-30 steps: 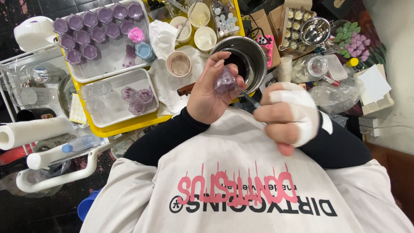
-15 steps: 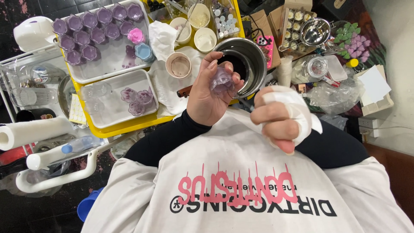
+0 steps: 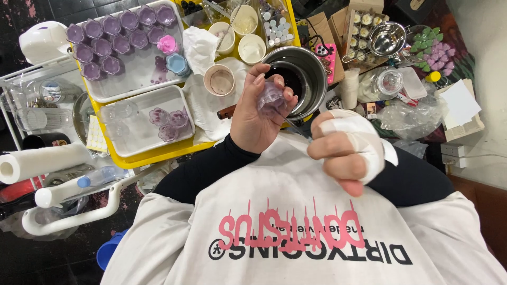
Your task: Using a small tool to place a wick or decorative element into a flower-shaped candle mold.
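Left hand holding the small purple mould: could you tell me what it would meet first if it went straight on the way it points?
Probably the dark metal pot: the left hand, with the small purple mould, points up-image at its rim, though depth is hard to judge.

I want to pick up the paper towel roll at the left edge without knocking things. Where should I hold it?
Grip the paper towel roll around its middle, coming from above. It lies on its side, so the round wall is open to a hand, while its end faces the picture's left edge and a white bottle lies close beside it.
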